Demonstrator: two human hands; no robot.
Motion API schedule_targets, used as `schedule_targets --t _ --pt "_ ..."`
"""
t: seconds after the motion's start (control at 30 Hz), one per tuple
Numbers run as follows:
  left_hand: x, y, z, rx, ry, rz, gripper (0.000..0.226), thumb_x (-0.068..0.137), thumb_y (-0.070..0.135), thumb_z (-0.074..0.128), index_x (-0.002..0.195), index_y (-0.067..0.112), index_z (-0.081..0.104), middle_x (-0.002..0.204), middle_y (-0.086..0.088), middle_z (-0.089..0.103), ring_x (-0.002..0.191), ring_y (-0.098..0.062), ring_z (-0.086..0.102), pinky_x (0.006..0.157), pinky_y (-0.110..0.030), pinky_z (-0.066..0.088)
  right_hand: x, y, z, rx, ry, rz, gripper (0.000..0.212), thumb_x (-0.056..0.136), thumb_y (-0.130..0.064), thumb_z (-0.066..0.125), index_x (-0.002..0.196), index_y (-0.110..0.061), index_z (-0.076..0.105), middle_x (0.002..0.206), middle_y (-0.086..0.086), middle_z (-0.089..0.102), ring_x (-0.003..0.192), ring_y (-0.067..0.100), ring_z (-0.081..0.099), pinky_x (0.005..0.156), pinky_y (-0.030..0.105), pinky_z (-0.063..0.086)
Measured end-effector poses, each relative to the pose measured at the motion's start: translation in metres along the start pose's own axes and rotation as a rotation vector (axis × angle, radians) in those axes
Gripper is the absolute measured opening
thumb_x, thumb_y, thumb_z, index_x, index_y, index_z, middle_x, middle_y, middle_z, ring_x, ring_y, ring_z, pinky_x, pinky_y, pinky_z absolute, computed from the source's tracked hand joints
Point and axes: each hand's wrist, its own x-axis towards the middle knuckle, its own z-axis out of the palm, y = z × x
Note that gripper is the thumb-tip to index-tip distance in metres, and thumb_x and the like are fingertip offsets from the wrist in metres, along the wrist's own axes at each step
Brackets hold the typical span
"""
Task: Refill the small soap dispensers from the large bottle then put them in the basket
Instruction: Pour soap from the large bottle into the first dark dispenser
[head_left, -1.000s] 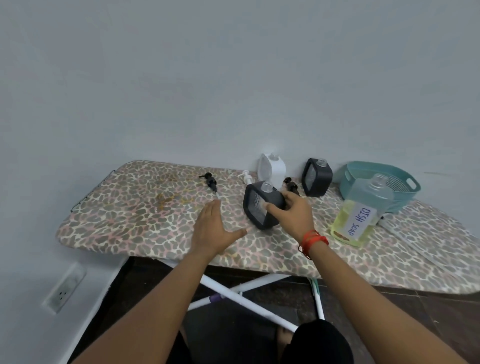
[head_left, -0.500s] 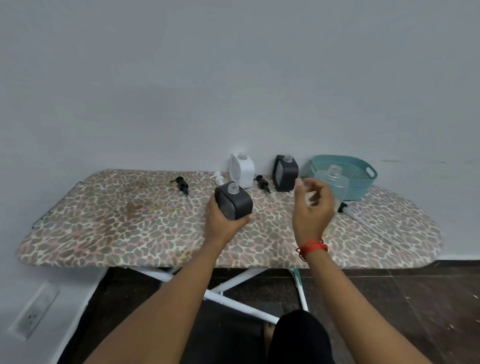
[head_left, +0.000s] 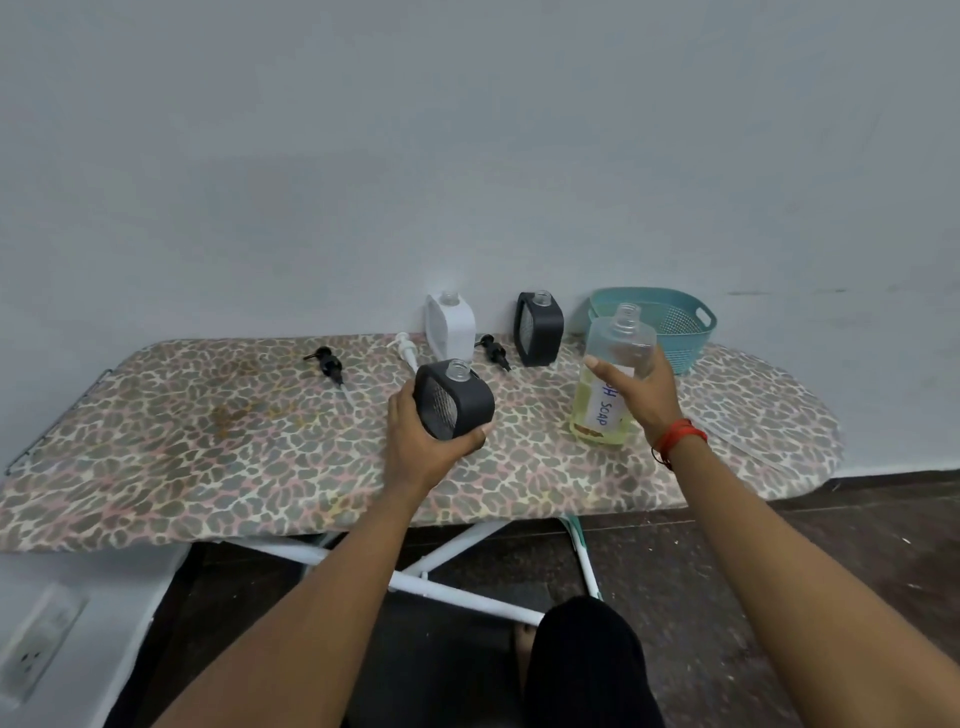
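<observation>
My left hand (head_left: 423, 441) grips a small black soap dispenser (head_left: 457, 399) with an open neck, held upright at the middle of the ironing board (head_left: 208, 441). My right hand (head_left: 641, 392) is wrapped around the large clear bottle (head_left: 615, 358) labelled dish soap, uncapped, with yellow liquid low inside. A white dispenser (head_left: 451, 325) and a second black dispenser (head_left: 539, 327) stand uncapped by the wall. The teal basket (head_left: 670, 317) sits at the back right, behind the bottle.
Three loose pump heads lie on the board: a black one (head_left: 328, 364) to the left, a white one (head_left: 406, 351), and a black one (head_left: 494, 352) between the standing dispensers. The board's white legs (head_left: 441, 577) cross below. A wall socket (head_left: 36, 644) sits low left.
The black dispenser passed from my right hand to my left. My right hand then reached right and closed around the large soap bottle.
</observation>
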Motion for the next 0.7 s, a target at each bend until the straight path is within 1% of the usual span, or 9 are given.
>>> schedule_targets --t 0.03,0.1,0.2,0.3,0.4,0.5,0.53,0.63,0.7 --pt "0.0 -0.001 0.0 0.001 0.002 0.002 0.122 0.051 0.072 0.086 0.15 0.019 0.037 0.137 0.002 0.044 0.13 -0.019 0.048 0.108 -0.049 0.048 0.001 0.0 -0.001 0.019 -0.001 0.002 0.073 0.068 -0.037 0.088 0.132 -0.026 0.053 0.123 -0.009 0.066 0.109 0.004 0.064 0.094 0.036 0.055" --pt "0.002 -0.003 0.001 -0.006 0.009 0.009 0.121 0.051 0.07 0.087 0.149 0.019 0.038 0.135 0.002 0.045 0.129 -0.019 0.048 0.107 -0.048 0.048 0.003 -0.001 0.001 0.025 0.037 -0.013 0.069 0.068 -0.034 0.089 0.127 -0.024 0.054 0.121 -0.009 0.065 0.109 0.005 0.063 0.093 0.034 0.054" --pt "0.002 -0.003 0.002 -0.019 0.011 0.029 0.118 0.051 0.066 0.088 0.147 0.018 0.04 0.133 0.004 0.045 0.127 -0.016 0.047 0.107 -0.046 0.048 0.004 -0.002 0.011 -0.018 0.106 -0.065 0.065 0.066 -0.034 0.092 0.116 -0.027 0.051 0.115 -0.011 0.063 0.107 0.008 0.062 0.094 0.038 0.054" --pt "0.002 -0.004 0.001 -0.034 -0.004 0.036 0.116 0.053 0.06 0.091 0.148 0.019 0.039 0.134 0.004 0.045 0.127 -0.014 0.046 0.108 -0.045 0.047 0.006 -0.005 0.02 -0.087 0.1 -0.096 0.067 0.063 -0.04 0.093 0.114 -0.027 0.052 0.112 -0.013 0.063 0.104 0.008 0.063 0.093 0.042 0.055" --pt "0.004 -0.006 0.0 -0.046 -0.047 0.038 0.117 0.055 0.051 0.095 0.151 0.022 0.036 0.137 0.004 0.046 0.13 -0.015 0.045 0.111 -0.046 0.045 0.009 -0.018 0.025 -0.23 0.005 -0.151 0.073 0.059 -0.05 0.092 0.117 -0.03 0.052 0.113 -0.012 0.064 0.103 0.01 0.064 0.086 0.036 0.056" --pt "0.004 -0.007 -0.001 -0.055 -0.062 0.06 0.117 0.055 0.05 0.095 0.151 0.023 0.036 0.138 0.004 0.046 0.13 -0.015 0.045 0.111 -0.045 0.045 0.013 -0.037 0.03 -0.387 -0.152 -0.225 0.072 0.06 -0.049 0.092 0.116 -0.026 0.053 0.111 -0.01 0.064 0.098 0.007 0.063 0.077 0.023 0.051" --pt "0.004 -0.007 -0.001 -0.047 -0.057 0.077 0.117 0.054 0.052 0.094 0.151 0.023 0.036 0.138 0.004 0.046 0.131 -0.015 0.045 0.111 -0.044 0.044 0.015 -0.043 0.031 -0.435 -0.188 -0.248 0.071 0.06 -0.049 0.092 0.115 -0.025 0.053 0.109 -0.01 0.064 0.096 0.005 0.063 0.075 0.022 0.05" --pt "0.002 -0.006 -0.002 -0.016 -0.04 0.092 0.12 0.053 0.061 0.086 0.153 0.019 0.036 0.139 0.002 0.043 0.132 -0.016 0.043 0.111 -0.041 0.042 0.022 -0.054 0.033 -0.556 -0.258 -0.297 0.075 0.059 -0.049 0.092 0.117 -0.024 0.053 0.108 -0.006 0.066 0.097 0.013 0.064 0.077 0.029 0.052" --pt "0.001 -0.006 -0.003 0.0 -0.04 0.086 0.121 0.053 0.062 0.084 0.155 0.018 0.035 0.142 0.0 0.041 0.133 -0.018 0.041 0.112 -0.042 0.042 0.026 -0.061 0.034 -0.623 -0.303 -0.31 0.08 0.058 -0.049 0.093 0.122 -0.024 0.05 0.11 -0.003 0.065 0.097 0.017 0.063 0.076 0.027 0.05"
